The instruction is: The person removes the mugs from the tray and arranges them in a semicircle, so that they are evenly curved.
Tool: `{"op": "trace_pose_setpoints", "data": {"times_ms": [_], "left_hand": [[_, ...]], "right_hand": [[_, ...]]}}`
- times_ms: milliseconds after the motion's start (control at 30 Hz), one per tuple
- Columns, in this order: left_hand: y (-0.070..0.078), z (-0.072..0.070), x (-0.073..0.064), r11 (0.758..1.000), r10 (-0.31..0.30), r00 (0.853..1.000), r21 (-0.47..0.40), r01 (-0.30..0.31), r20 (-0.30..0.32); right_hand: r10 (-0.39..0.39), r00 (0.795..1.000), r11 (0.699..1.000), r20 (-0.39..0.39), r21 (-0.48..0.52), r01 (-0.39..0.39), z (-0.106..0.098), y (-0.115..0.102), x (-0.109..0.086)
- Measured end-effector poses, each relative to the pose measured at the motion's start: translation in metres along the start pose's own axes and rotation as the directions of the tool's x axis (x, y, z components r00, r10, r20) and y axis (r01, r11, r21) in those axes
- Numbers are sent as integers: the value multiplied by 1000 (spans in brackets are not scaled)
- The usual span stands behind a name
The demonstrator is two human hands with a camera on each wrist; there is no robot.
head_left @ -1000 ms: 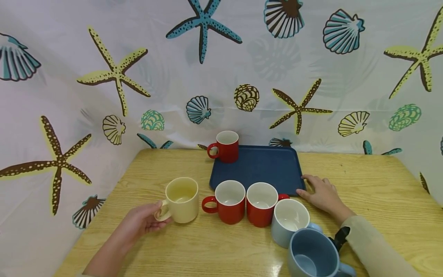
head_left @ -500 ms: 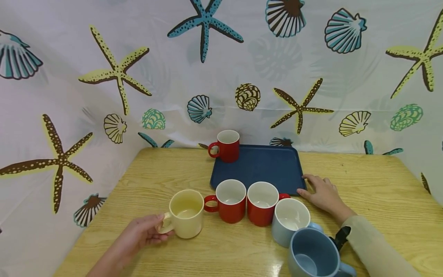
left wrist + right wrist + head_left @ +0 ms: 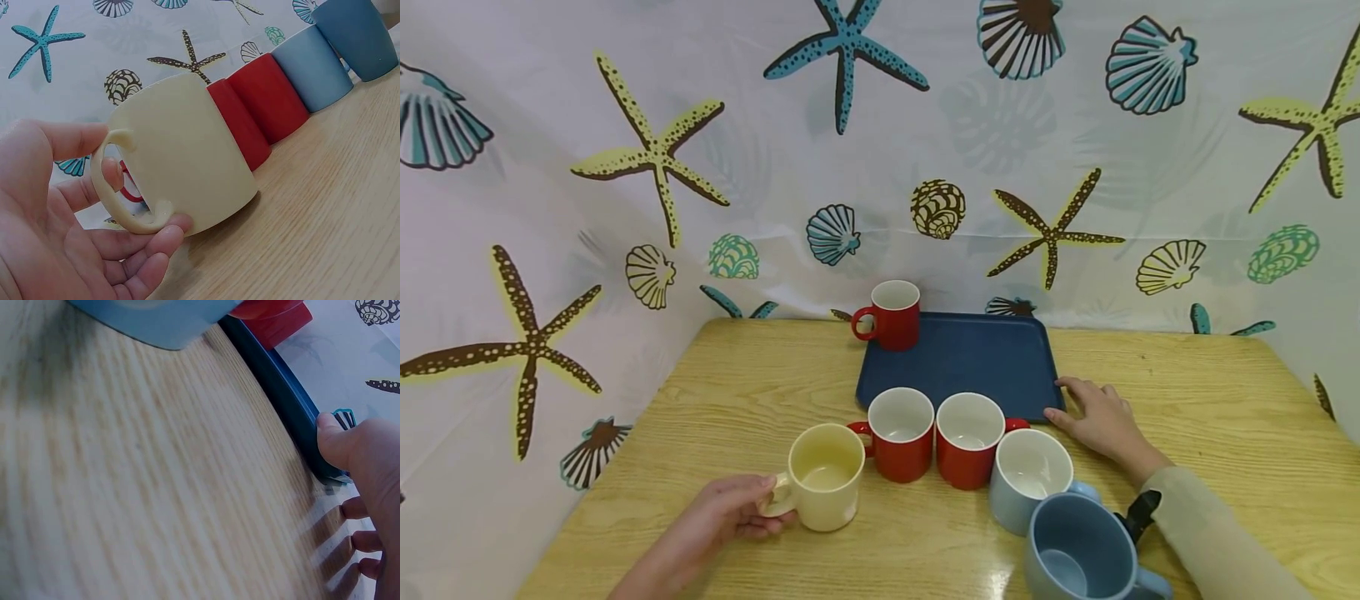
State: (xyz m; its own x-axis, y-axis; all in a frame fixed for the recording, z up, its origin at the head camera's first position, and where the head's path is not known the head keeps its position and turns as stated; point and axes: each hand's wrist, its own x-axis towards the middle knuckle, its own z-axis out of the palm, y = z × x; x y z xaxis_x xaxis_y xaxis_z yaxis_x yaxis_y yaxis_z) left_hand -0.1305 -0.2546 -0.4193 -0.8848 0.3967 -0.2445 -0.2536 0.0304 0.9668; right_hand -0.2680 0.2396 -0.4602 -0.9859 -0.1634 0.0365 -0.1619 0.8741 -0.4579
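My left hand [image 3: 726,512] grips the handle of a pale yellow mug [image 3: 829,492], fingers through and under the handle. The left wrist view shows this yellow mug [image 3: 181,150] upright, low over the wood. Its rim overlaps the handle of a red mug [image 3: 902,450], white inside, just to its right. A second red mug [image 3: 964,458] stands close beside that one. At the near right corner of a dark blue tray [image 3: 970,358] rests my right hand [image 3: 1097,417], thumb and index finger touching the rim. Another red mug [image 3: 897,325] stands on the tray's far left corner.
A light blue mug [image 3: 1028,492], white inside, and a darker blue mug [image 3: 1075,546] continue the row toward the front right, close by the right forearm. Behind the wooden table [image 3: 745,375] hangs a white cloth [image 3: 880,158] printed with shells and starfish.
My left hand has brought the yellow mug toward me and to the right, so it now overlaps the first red mug's handle. My right hand stays at the tray.
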Motion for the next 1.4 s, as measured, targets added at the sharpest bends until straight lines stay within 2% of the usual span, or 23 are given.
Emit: {"op": "trace_pose_setpoints", "data": {"times_ms": [300,533,867,1133,1267,1400], "left_hand": [[-4,9,10,1000,10,1000,-5,-9,16],[-6,10,16,999,19,997,-33,-17,73],[-7,10,20,996,23,993,-84,-14,116],[-10,8,24,998,-16,992,-65,24,121],[-8,8,24,996,-57,990,-61,66,129],[-7,7,24,995,-68,987,-61,77,145]], "right_hand": [[3,1000,1000,3,0,-3,2,4,1],[-1,1000,1000,5,3,1,2,3,1],[0,1000,1000,6,1,0,1,2,1],[-2,1000,1000,11,2,2,1,1,0],[0,1000,1000,10,7,0,-1,0,-1],[1,1000,1000,6,7,-1,-1,0,-1]]}}
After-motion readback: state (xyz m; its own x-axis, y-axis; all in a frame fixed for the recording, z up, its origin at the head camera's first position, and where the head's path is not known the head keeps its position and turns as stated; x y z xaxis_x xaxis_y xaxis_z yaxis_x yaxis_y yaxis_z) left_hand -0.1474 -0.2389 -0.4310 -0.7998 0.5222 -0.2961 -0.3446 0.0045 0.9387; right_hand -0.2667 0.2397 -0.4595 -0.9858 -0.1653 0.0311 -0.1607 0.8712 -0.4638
